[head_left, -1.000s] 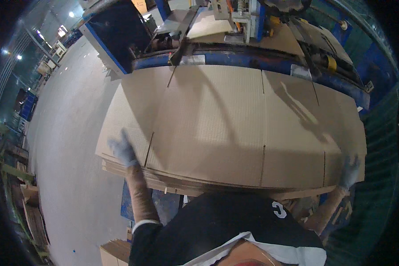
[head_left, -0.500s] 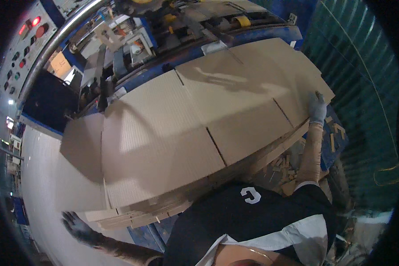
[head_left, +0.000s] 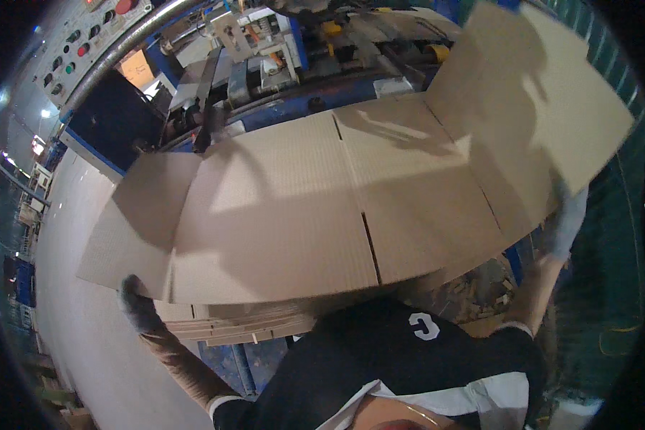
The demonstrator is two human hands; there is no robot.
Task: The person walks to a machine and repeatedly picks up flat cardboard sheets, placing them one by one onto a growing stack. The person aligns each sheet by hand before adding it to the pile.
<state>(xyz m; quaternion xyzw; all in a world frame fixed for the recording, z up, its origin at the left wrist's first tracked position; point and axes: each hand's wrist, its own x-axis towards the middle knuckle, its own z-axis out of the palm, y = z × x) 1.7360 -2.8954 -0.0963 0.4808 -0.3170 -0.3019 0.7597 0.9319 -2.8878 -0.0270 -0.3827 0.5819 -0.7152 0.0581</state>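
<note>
A wide, slotted cardboard sheet [head_left: 279,222] spans the view in front of me, its left end panel and its larger right panel bent upward along creases. At its near left edge, my gloved left hand [head_left: 140,307] is closed on the end panel. My gloved right hand [head_left: 570,222] grips the right panel's near edge, its fingers partly hidden by the board and slightly blurred. Under the sheet lies a stack of more cardboard sheets [head_left: 226,328], whose near edges show at the lower left.
Beyond the sheet runs a blue machine [head_left: 315,100] with rollers and brackets. A control panel [head_left: 82,46] and a metal rail [head_left: 132,54] stand at the far left. Cardboard scraps [head_left: 480,294] lie below on the right, near a green corrugated wall [head_left: 609,79].
My left hand has moved from beside the stack onto the sheet's left end. My right hand has lifted the right panel, bending both ends upward. The view has shifted somewhat.
</note>
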